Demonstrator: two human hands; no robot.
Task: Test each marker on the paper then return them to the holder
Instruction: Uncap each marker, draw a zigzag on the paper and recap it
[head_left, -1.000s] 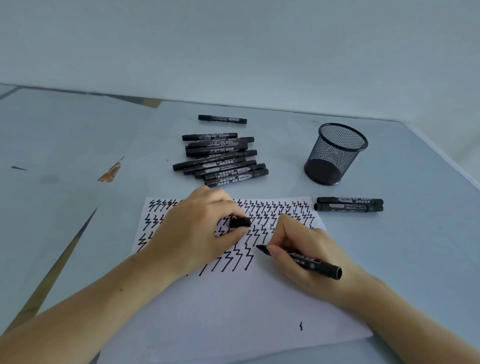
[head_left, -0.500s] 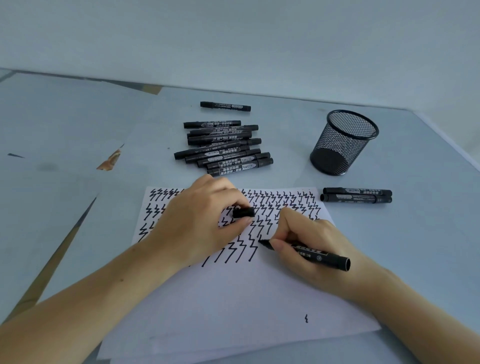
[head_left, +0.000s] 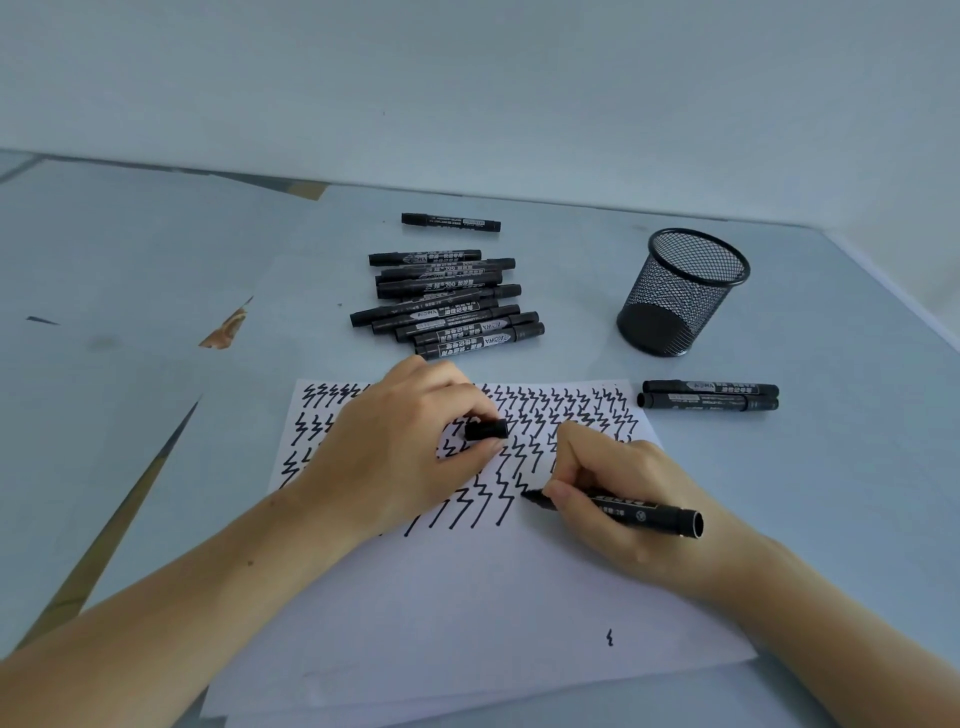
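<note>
A white sheet of paper (head_left: 467, 597) lies in front of me, its upper part covered with black zigzag marks. My right hand (head_left: 618, 499) grips an uncapped black marker (head_left: 639, 512) with its tip touching the paper at the end of a zigzag. My left hand (head_left: 400, 457) rests on the paper and pinches the marker's black cap (head_left: 485, 430). Beyond the paper lies a pile of several black markers (head_left: 447, 306), with one more marker (head_left: 451, 222) further back. The black mesh holder (head_left: 683, 291) stands upright at the right, and it looks empty. Two capped markers (head_left: 709, 395) lie near it.
The grey-blue table meets a pale wall at the back, and its right edge runs diagonally past the holder. A torn brown patch (head_left: 228, 325) and a brown seam (head_left: 119, 525) mark the left side of the table.
My right hand has drawn the marker tip down a new zigzag stroke. My left hand still holds the cap in place. The view has shifted slightly.
</note>
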